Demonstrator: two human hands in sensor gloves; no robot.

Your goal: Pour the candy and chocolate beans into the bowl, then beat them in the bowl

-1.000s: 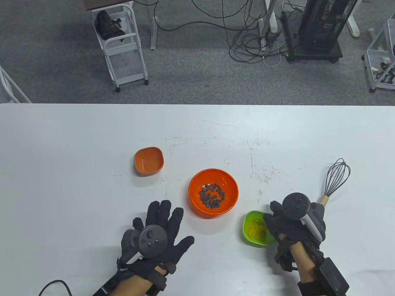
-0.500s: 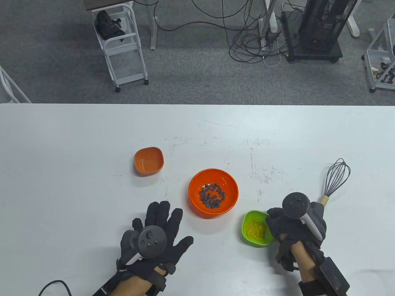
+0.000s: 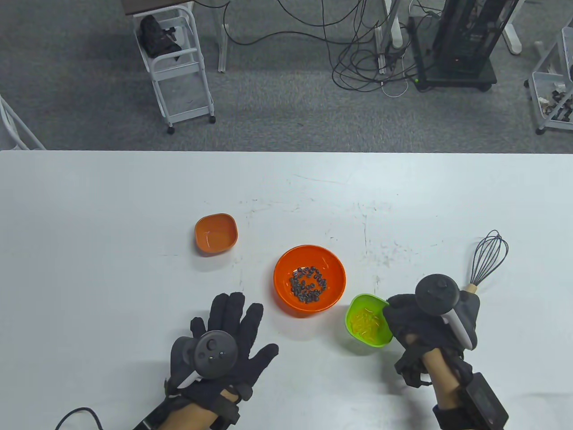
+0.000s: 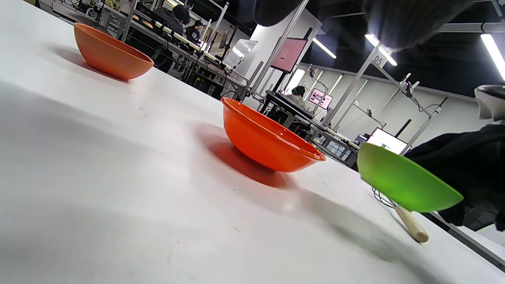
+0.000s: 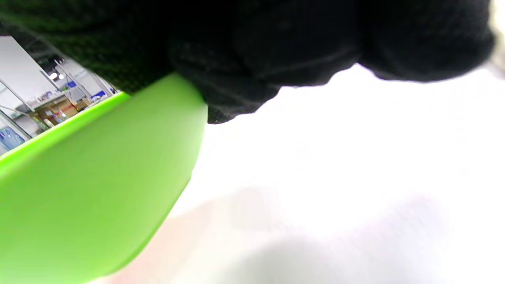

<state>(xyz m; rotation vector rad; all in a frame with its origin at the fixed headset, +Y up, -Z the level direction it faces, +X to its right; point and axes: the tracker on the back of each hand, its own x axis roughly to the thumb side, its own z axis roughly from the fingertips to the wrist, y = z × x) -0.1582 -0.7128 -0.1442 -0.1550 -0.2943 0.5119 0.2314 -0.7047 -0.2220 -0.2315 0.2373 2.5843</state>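
Lifted since a second ago, the small green plastic bowl [image 3: 367, 320] of yellow candy [image 3: 365, 322] now hangs clear of the white table [image 3: 112, 201], tipped toward the big bowl; it stood flat before. From the left: the left hand [image 3: 224, 347] in its black glove lies flat on the table, fingers straight and spread wide, holding nothing, a touch nearer the bottom edge than before. Beyond it, well apart, sits a small orange square-ish bowl [image 3: 215, 233]; the table view shows nothing in it. Near the middle stands the large round orange plastic bowl [image 3: 310, 280], upright, with a heap of dark chocolate beans [image 3: 308, 285] on its bottom. Just right of it is the green bowl, and the left wrist view shows a gap and shadow under it. The right hand [image 3: 423, 329] grips its right rim, fingers curled over the edge. Behind that hand lies a dark wire whisk with a wooden handle [image 3: 485, 260], flat on the table.
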